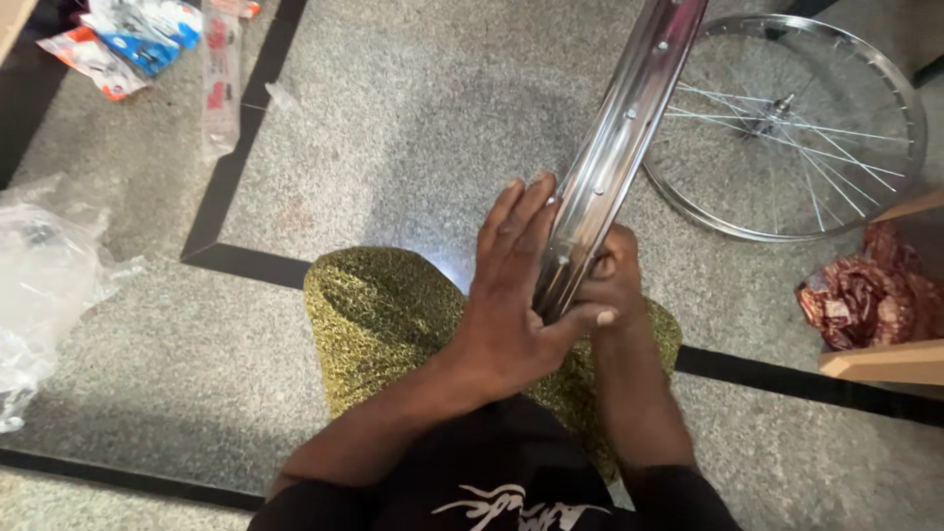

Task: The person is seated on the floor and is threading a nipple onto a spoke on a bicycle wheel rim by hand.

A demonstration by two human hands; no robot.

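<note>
We have the bare chrome rim [618, 147] edge-on across our lap, running up and to the right out of frame at the top. Left hand [511, 290] lies flat along the rim's left wall, fingers stretched up it and thumb hooked under the lower end, so it braces more than grips. Right hand [612, 280] sits tight against the rim's right side, fingers curled closed at a spoke hole; whether it pinches a nipple or a spoke end we cannot tell, the hand covers it. Doing this well, in our judgement, means keeping the rim steady with the left palm and working one hole at a time without twisting the hoop. Below the rim, our knee in yellow-green patterned cloth [383, 305]. Right of the rim, a laced spoked wheel [787, 128] flat on the grey speckled floor [393, 128], a crumpled red wrapper [865, 295] nearer us. Far left of the rim, clear plastic bags [39, 275] and printed packets [138, 39], partly cut off.
</note>
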